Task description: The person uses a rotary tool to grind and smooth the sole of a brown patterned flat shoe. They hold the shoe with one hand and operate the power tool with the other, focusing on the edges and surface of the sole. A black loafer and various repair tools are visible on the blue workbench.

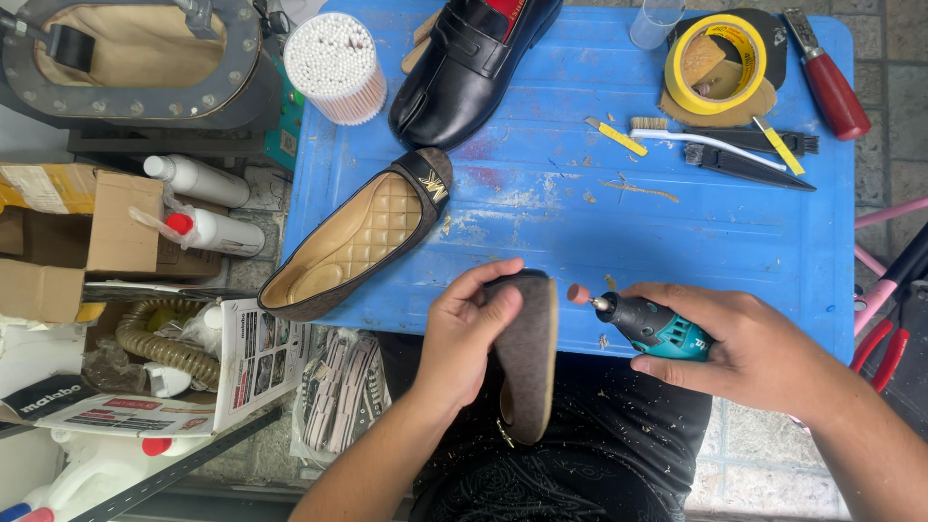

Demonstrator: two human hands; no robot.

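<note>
1. Left hand (462,338) wrapped around a brown flat shoe (527,353), sole turned up and toe edge tilted toward 3 o'clock, so that edge meets the tool.
2. Right hand (749,346) closed on a teal rotary tool (650,327), its pink grinding tip (578,294) just beside the shoe's toe, apart by a hair.
3. Matching flat shoe (353,246) parked at 10 o'clock on the blue surface (580,213), out of the way.
4. Black loafer (469,68) at 12 o'clock; brushes (725,145) and tape roll (715,63) at 1 o'clock, within reach.
</note>
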